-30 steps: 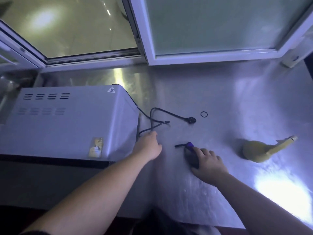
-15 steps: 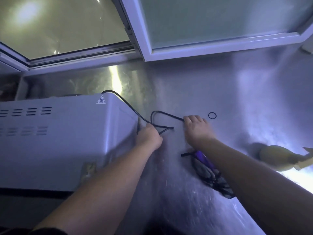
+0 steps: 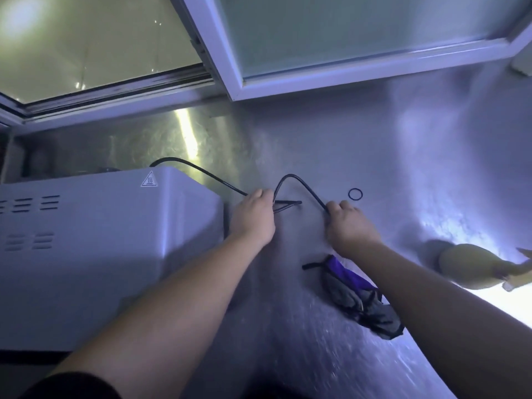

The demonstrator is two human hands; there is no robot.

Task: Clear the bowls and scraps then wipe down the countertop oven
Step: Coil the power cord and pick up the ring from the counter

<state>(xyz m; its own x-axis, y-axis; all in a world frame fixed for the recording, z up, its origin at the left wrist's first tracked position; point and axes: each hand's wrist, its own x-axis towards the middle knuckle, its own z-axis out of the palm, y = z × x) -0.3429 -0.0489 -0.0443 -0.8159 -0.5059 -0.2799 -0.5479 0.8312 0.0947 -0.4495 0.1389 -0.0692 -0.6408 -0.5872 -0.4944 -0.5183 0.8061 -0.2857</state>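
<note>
The big white oven [image 3: 95,254] sits on the left of the shiny metal counter [image 3: 316,133]. Its black cord [image 3: 305,185] comes from behind the oven and makes a loop between the two hands. The left hand [image 3: 253,218] is just beside the oven's right side, fingers curled round the cord. The right hand [image 3: 349,226] is curled round the other end of the loop. A purple and grey cloth [image 3: 357,300] lies on the counter under the right arm. A small black ring [image 3: 355,194] lies near the right hand. A yellow bottle [image 3: 475,269] lies far right.

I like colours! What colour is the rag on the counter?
The rag is purple and grey, seen in the head view.
</note>
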